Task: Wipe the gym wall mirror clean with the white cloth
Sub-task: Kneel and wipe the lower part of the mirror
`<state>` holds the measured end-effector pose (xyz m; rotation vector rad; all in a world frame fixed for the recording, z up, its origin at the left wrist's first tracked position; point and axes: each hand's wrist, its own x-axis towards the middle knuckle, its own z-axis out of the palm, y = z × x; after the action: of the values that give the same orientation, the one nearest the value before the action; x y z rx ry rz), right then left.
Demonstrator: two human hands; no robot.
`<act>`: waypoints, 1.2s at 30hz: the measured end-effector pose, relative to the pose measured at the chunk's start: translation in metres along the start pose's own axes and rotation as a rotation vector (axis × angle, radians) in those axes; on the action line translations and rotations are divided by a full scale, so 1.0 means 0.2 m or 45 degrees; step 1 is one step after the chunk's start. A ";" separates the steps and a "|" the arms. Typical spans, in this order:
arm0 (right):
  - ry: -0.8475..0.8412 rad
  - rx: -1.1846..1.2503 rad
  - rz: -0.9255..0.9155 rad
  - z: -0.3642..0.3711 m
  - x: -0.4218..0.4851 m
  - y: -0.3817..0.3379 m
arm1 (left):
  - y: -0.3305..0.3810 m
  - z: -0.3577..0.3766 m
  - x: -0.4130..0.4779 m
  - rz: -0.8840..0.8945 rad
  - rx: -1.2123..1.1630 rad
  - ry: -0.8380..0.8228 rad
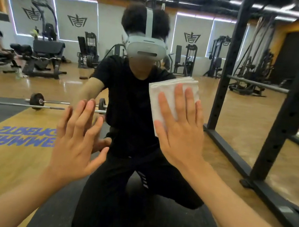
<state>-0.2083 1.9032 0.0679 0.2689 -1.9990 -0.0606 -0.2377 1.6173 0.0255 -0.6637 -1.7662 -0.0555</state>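
The mirror [34,81] is seen to fill almost the whole view, and a gym hall with machines, a wooden floor and ceiling light strips is reflected in it. A black rack [297,107] is stood at the right, close against the glass, and is doubled by its reflection. A kneeling person in black clothes with a pale headset [146,49] is reflected at the centre. A barbell [39,100] is shown lying on the reflected floor at the left. The left hand [77,141] is laid against the glass at the lower centre-left, fingers straight and slightly spread, with nothing held. The right hand [178,136] is spread flat, higher and to the right, and the cloth [169,91] is pressed by it onto the mirror. The cloth is folded into a white square, its upper and left parts left uncovered beyond the fingers
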 end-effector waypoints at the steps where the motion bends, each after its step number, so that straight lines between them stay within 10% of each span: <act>1: -0.021 0.001 -0.017 -0.01 0.00 0.01 | 0.03 0.00 0.01 -0.039 -0.028 0.019; 13: 0.176 0.022 -0.090 -0.12 0.34 0.13 | 0.37 0.14 0.31 0.104 0.113 0.023; 23: 0.061 -0.177 0.072 -0.25 -0.08 1.06 | 0.38 0.22 0.29 0.145 0.265 0.084; 28: 0.213 -0.033 0.503 -0.18 0.02 0.75 | 0.38 0.23 0.29 0.151 0.279 0.064; 36: 0.205 0.034 -0.139 -0.18 0.52 0.04 | 0.38 0.21 0.29 0.128 0.287 0.007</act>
<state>-0.2201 1.8912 0.1770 0.3883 -1.8257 -0.0795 -0.2478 1.7188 0.0428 -0.5858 -1.7002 0.2076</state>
